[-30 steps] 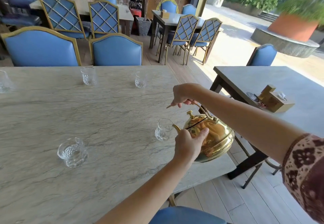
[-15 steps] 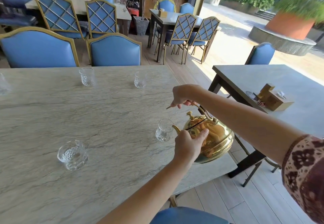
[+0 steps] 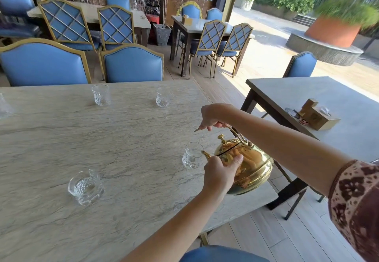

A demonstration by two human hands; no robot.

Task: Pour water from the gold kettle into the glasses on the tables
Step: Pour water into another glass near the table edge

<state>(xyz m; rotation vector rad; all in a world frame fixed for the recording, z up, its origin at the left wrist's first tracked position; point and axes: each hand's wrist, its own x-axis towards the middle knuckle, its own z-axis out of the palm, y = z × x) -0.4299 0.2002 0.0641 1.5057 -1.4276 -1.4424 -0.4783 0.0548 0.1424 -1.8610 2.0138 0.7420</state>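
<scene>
The gold kettle [image 3: 251,165] hangs tilted over the right end of the marble table [image 3: 61,142], its spout at the rim of a small clear glass [image 3: 191,155]. My right hand [image 3: 211,116] grips the kettle's arched handle from above. My left hand [image 3: 222,172] presses against the kettle's near side, below the lid. A wide cut glass [image 3: 86,187] stands nearer on the left. Two more glasses [image 3: 101,94] [image 3: 162,97] stand along the far edge. Whether water is flowing, I cannot tell.
Blue chairs [image 3: 132,64] line the far side of the table. A second table [image 3: 332,97] to the right carries a wooden napkin holder [image 3: 316,115]. A narrow floor gap separates the two tables. Another glass [image 3: 5,107] shows at the left edge.
Hands, kettle and glasses keep almost the same places. The view has shifted slightly; the kettle stays tilted at the small glass.
</scene>
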